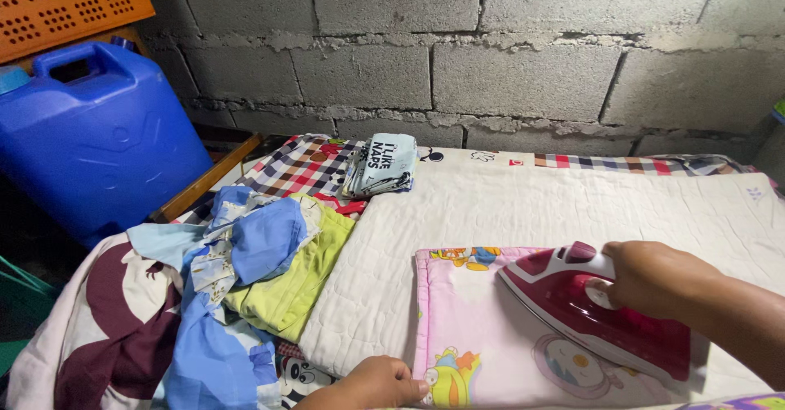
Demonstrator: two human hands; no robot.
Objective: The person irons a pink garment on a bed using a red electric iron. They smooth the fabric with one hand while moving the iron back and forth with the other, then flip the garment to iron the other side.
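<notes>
The dark red iron (585, 308) sits flat on the pink cartoon-print cloth (482, 345), which lies on the white quilted pad (523, 206). Your right hand (654, 279) is closed around its handle. Your left hand (372, 384) pins the cloth's left edge, fingers curled. Crumpled blue and green clothes (253, 271) lie beside the pad.

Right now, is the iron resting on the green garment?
No, the dark red iron in the right hand rests on the pink printed cloth, apart from the green garment.
</notes>
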